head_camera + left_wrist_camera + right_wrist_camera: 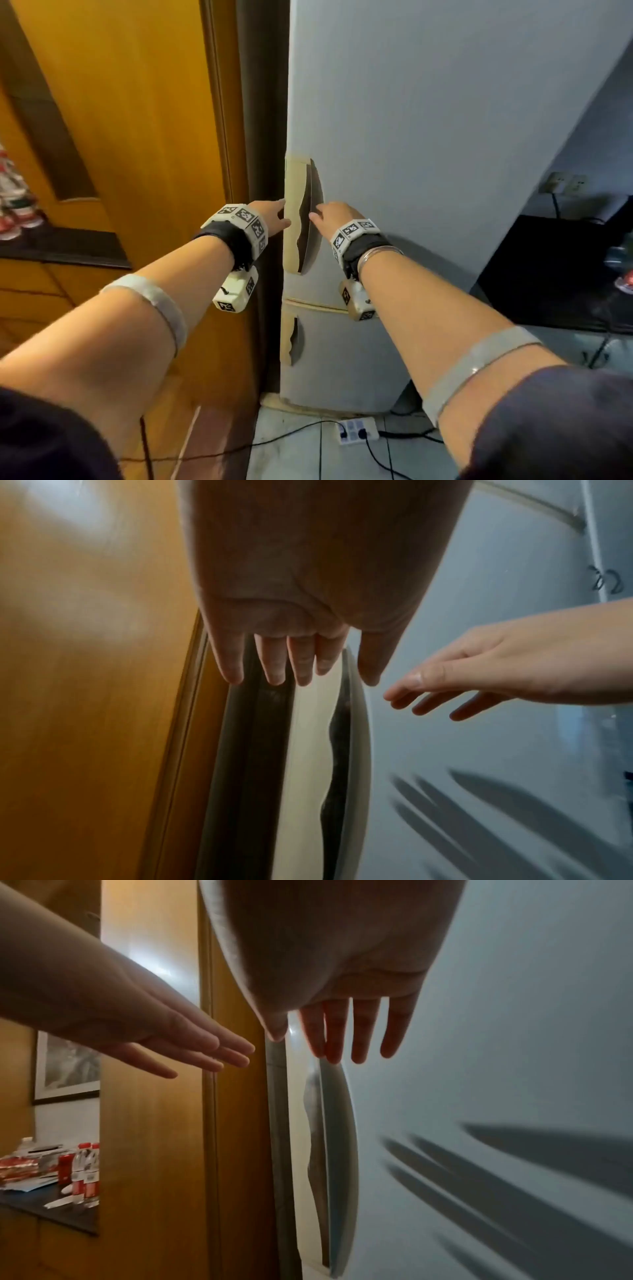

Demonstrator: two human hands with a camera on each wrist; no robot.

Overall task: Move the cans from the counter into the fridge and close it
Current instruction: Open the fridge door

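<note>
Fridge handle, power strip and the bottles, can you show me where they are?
fridge handle (295,212), head view, cream outer strip.
power strip (356,431), head view, white top face.
bottles (87,1173), right wrist view, red labels.

Indoor light is moderate and warm on the wooden door (130,102), cooler on the fridge (445,137). The head view is fairly sharp in the middle, while the bottles (13,209) at 9 o'clock are smeared and straight edges bow toward the frame borders. Both wrist views are softer — the palms at 12 o'clock sit dark and out of focus. Long, streaked finger shadows (514,1177) fall on the fridge panel toward 4 o'clock, so light comes from behind the hands. Pale glare (68,520) washes the door at 10 o'clock.
</note>
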